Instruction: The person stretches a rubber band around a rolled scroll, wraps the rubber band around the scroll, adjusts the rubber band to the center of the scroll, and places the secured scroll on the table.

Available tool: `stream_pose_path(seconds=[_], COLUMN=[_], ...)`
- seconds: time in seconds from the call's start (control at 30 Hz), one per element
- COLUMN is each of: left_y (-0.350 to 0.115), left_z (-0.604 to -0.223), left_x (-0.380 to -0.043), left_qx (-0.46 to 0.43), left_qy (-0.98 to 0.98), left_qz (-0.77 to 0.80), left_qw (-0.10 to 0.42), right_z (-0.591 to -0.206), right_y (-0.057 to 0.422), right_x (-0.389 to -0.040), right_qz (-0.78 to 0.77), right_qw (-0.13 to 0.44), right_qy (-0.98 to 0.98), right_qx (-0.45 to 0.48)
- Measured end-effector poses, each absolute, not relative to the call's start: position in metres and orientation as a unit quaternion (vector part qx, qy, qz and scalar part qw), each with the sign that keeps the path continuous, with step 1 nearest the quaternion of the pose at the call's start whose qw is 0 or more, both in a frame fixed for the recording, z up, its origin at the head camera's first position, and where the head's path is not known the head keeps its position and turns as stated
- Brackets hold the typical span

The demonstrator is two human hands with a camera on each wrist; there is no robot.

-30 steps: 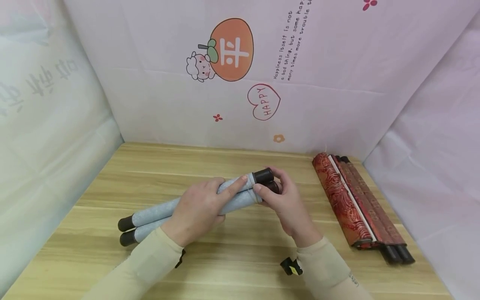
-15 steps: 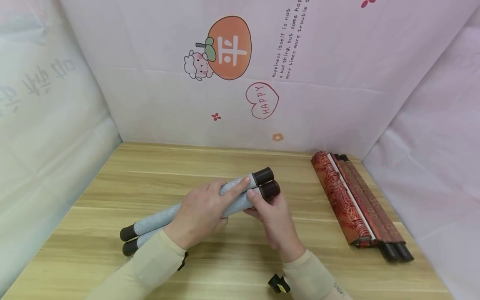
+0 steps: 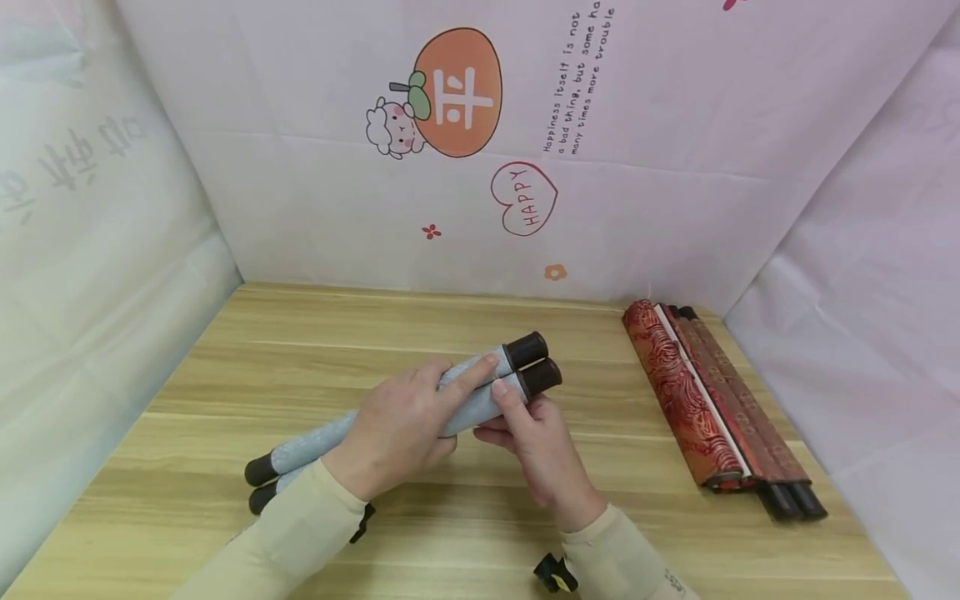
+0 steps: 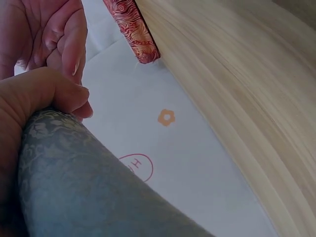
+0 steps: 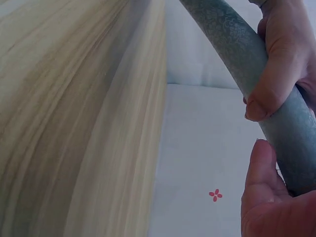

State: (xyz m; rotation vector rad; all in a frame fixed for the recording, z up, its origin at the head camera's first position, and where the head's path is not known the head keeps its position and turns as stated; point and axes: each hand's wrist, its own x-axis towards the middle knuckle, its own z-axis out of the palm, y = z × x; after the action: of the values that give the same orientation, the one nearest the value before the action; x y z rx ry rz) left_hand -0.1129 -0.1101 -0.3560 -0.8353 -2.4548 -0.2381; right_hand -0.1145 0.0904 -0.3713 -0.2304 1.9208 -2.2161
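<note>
In the head view, a light-blue patterned scroll [image 3: 315, 439] with two rolls lying side by side and black end knobs [image 3: 527, 350] is held slanting over the table. My left hand [image 3: 397, 421] grips it from above near the middle, index finger stretched along the far roll. My right hand [image 3: 536, 446] holds the near roll close to its right end, thumb on top and fingers below, partly hidden. The left wrist view shows the blue roll [image 4: 89, 173] close up, with my left thumb bent over it. In the right wrist view, my right thumb [image 5: 261, 163] is beside the roll's edge.
Rolled red patterned scrolls [image 3: 682, 392] with black knobs lie along the right side of the wooden table [image 3: 360, 321]. White printed cloth walls [image 3: 337, 208] stand behind and at both sides.
My right hand has come off the right end knobs and shifted left and down, thumb now on the near roll. The scroll's left end has dropped slightly; my left hand keeps its grip.
</note>
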Motion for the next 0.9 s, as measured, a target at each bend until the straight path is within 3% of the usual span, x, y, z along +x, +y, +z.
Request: stream_pose_path(seconds=[0.23,0.53,0.9], left_y=[-0.113,-0.122,-0.134], left_z=[-0.352,-0.338,-0.335], left_x=[-0.111,-0.114,-0.118], left_qx=[-0.306,-0.26,-0.253], left_qy=[-0.914,-0.905,-0.869], left_qz=[-0.168,-0.332,-0.423], left_qw=[0.206,0.057,-0.038], right_z=[-0.37,-0.375,-0.38], right_y=[0.091,0.093,0.097], right_x=[-0.113,-0.109,-0.121], right_qz=[-0.75,-0.729,-0.63], right_qw=[0.07,-0.075,-0.252], right_qy=[0.646,0.668,0.716], right_qx=[-0.122,-0.129,-0.169])
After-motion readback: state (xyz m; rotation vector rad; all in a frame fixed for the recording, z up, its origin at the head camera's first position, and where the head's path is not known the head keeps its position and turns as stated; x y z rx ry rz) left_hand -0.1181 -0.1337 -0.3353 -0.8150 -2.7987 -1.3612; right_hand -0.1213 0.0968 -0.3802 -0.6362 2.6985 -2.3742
